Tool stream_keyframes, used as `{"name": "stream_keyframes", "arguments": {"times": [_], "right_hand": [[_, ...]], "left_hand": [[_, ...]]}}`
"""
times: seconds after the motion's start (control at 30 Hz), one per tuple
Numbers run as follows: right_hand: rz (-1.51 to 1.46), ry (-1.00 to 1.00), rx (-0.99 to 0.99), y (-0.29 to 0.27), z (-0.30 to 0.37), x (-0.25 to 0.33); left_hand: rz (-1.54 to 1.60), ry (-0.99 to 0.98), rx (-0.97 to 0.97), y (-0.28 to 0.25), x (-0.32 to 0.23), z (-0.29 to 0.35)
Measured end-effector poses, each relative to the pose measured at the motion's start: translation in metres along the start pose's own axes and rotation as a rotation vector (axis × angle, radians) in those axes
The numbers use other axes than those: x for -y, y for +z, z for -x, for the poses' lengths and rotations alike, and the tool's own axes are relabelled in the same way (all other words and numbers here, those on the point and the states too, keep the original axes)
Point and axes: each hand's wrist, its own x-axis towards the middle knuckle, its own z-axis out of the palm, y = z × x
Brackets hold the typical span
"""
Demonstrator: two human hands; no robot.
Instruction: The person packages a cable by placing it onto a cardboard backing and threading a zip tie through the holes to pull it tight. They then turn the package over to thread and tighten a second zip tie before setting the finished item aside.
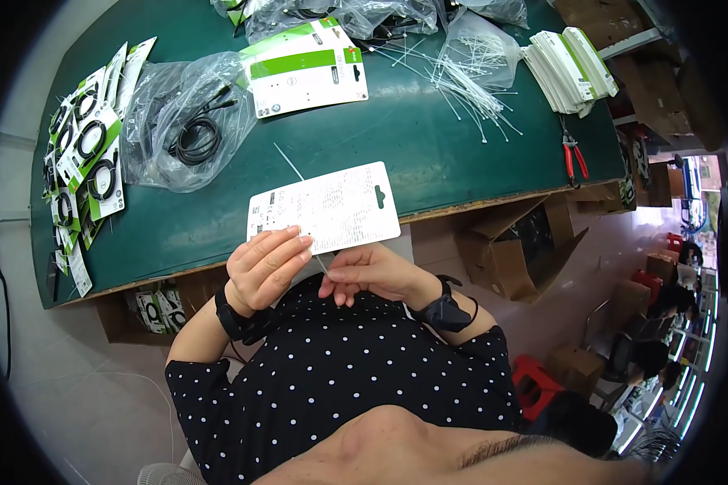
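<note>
A white backing card point(332, 202), printed side up with a dark hang hole at its right end, is tilted over the table's near edge. My left hand point(265, 267) is closed on the card's near left edge, fingers on top. Just below the card, my right hand point(370, 273) pinches a thin white cable tie point(322, 262) between thumb and fingers. Beyond the card's far edge a thin white strip point(289, 162) sticks out; whether it is the same tie is hidden by the card. The card's underside is not visible.
Carded black cables point(89, 153) pile at the left of the green table point(429, 182). Beside them lie a plastic bag with a coiled cable point(196, 141) and blank cards point(309, 81). Further right are loose cable ties point(469, 89), stacked cards point(566, 73) and red-handled cutters point(574, 158).
</note>
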Motion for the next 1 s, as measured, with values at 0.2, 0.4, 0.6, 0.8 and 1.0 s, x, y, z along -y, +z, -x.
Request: {"name": "stream_keyframes", "arguments": {"times": [0.2, 0.4, 0.6, 0.8, 1.0], "right_hand": [[0.269, -0.141, 0.0, -0.002, -0.003, -0.006], [0.348, -0.21, -0.017, -0.001, -0.006, -0.008], [0.208, -0.357, -0.22, -0.002, -0.009, -0.015], [0.076, -0.548, -0.402, 0.004, -0.013, -0.01], [-0.015, -0.676, -0.423, -0.012, -0.017, -0.005]], "left_hand": [[0.045, -0.013, 0.006, 0.002, -0.002, -0.001], [0.025, -0.024, -0.006, 0.003, -0.001, -0.002], [0.009, -0.051, -0.025, 0.005, -0.002, -0.005], [-0.047, -0.104, -0.078, 0.012, -0.005, -0.006], [-0.07, -0.129, -0.107, 0.018, -0.006, -0.007]]}}
